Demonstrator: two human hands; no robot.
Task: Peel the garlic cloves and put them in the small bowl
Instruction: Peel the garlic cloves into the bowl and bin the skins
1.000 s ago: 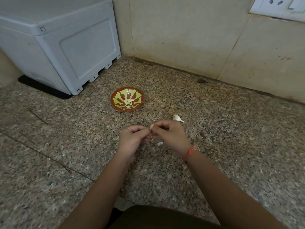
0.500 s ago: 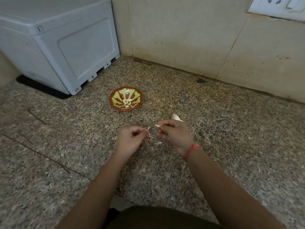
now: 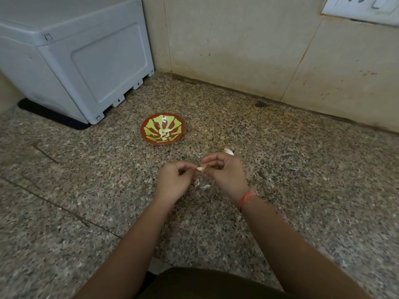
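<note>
A small red bowl with a yellow-green pattern sits on the granite floor and holds a few peeled garlic cloves. Nearer to me, my right hand pinches a pale garlic clove between thumb and fingertips. My left hand, fingers curled, meets the clove's free tip from the left. Another garlic piece lies on the floor just behind my right hand, partly hidden by it. Bits of white garlic skin lie under and between my hands.
A grey plastic appliance stands at the back left on a black mat. Beige wall tiles run along the back, with a white socket plate at the top right. Speckled granite floor spreads around my hands.
My hands pulled a little apart half a second ago and have come back together at the clove. More of the bare clove shows now, and skin bits lie below.
</note>
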